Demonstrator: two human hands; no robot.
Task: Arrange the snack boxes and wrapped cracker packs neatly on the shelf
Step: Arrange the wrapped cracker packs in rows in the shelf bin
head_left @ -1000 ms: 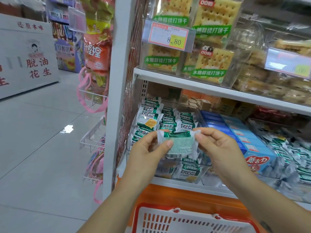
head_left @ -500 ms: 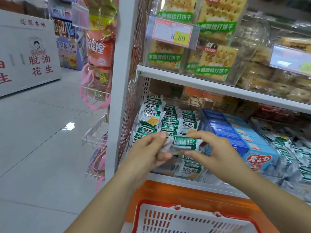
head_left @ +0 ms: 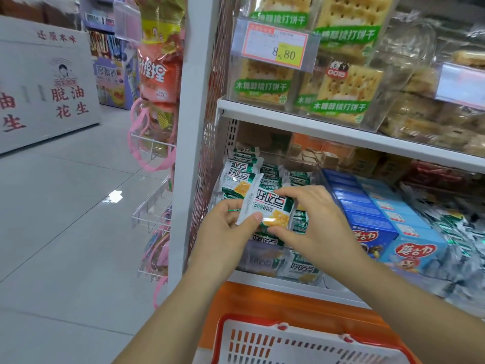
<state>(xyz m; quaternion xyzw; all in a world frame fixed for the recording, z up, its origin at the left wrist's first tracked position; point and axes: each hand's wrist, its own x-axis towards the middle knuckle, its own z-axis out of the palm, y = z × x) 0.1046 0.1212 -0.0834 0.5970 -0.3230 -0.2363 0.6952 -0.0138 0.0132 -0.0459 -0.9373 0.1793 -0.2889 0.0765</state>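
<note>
Pale grey floor tiles filled the left of the frame, with a bright patch of reflected light at centre left. A white display stand with red lettering stood at upper left. A white post rose through the middle, with wire racks hanging on its left. A white shelf ran rightward from it.

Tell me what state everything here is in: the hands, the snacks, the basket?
Cracker pack, sealed, tilted, label facing the camera, held in the air.
Left hand, pinching that pack's left edge.
Right hand, curled round that pack's right side.
Green packs, piled loosely on the shelf, some askew.
Blue boxes, closed, lined up in rows.
Basket, below the shelf; contents not visible.
</note>
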